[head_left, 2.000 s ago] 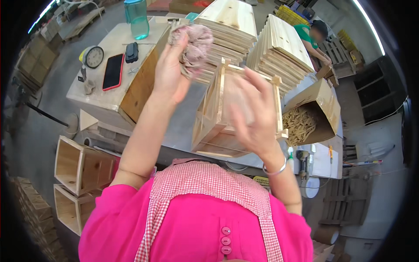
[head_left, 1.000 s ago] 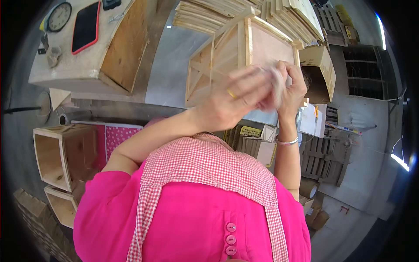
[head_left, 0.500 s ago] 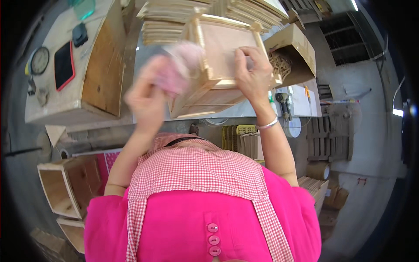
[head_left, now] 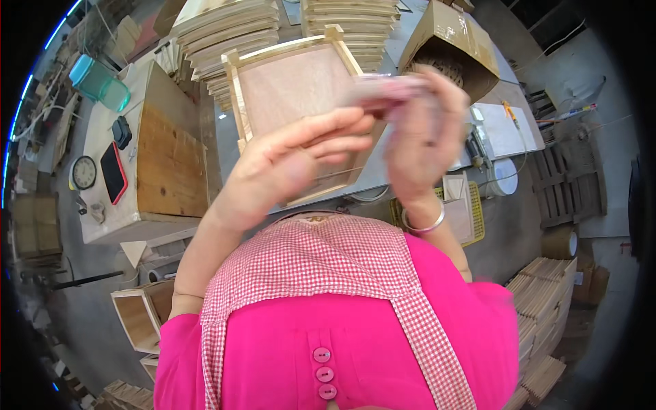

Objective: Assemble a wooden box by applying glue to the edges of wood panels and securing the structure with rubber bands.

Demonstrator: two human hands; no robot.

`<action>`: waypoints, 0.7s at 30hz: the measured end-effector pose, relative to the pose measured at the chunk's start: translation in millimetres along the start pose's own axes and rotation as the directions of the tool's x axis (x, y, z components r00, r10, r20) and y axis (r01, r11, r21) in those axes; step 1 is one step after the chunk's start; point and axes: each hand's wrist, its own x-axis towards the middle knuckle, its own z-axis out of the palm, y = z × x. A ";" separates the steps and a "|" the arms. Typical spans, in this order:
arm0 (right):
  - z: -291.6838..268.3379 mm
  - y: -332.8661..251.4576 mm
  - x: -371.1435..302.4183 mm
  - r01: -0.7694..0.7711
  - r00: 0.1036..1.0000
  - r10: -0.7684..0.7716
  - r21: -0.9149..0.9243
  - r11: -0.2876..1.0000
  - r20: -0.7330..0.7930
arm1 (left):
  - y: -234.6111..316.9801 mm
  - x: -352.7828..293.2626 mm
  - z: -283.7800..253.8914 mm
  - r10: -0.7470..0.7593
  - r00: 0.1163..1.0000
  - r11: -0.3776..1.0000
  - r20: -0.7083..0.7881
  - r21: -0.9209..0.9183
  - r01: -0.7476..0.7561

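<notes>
In front of me on the table stands a wooden box [head_left: 290,85] with a pale panel and short corner posts. My right hand [head_left: 427,137], smeared by motion, is raised beside the box's right side with its fingers closed on a crumpled pink cloth [head_left: 393,87]. My left hand [head_left: 294,150] is in front of the box, fingers stretched out toward the cloth. It holds nothing that I can see. Part of the box's front is hidden behind my hands.
Behind the box rise stacks of wooden panels [head_left: 229,34]. An open cardboard box [head_left: 461,41] stands at the back right. On the left, a wooden crate [head_left: 171,154] bears a phone [head_left: 113,173], a round clock [head_left: 83,172] and a teal jar [head_left: 99,83]. A yellow basket [head_left: 473,229] stands below the table.
The pink cloth has passed from my left hand to my right. My right hand has come off the box, and my left has moved right with its fingers stretched. The view has shifted.
</notes>
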 end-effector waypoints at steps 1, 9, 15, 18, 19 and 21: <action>-10.9 7.5 -10.6 -0.261 0.953 0.268 0.066 0.963 -0.140 | -1.5 6.2 1.3 0.021 0.996 0.939 0.081 0.340 -0.047; 0.4 78.9 -135.6 -0.534 0.839 0.543 0.228 0.814 0.027 | -35.5 70.0 5.5 0.207 0.953 0.284 0.219 0.919 -0.273; -66.6 157.1 -186.6 -0.746 0.665 0.746 -0.021 0.666 0.039 | -62.6 97.8 13.6 0.206 0.967 0.132 0.153 0.974 -0.182; -98.8 216.4 -200.7 -0.699 0.699 0.711 -0.287 0.655 -0.076 | -74.9 107.8 24.2 0.234 0.972 0.211 0.016 0.975 -0.067; -107.4 238.5 -209.1 -0.695 0.691 0.721 -0.323 0.643 -0.053 | -78.7 111.1 26.0 0.223 0.974 0.209 0.028 0.975 -0.076; -119.8 273.5 -226.3 -0.695 0.677 0.735 -0.353 0.626 -0.030 | -83.4 114.3 26.6 0.259 0.966 0.101 0.014 0.994 -0.042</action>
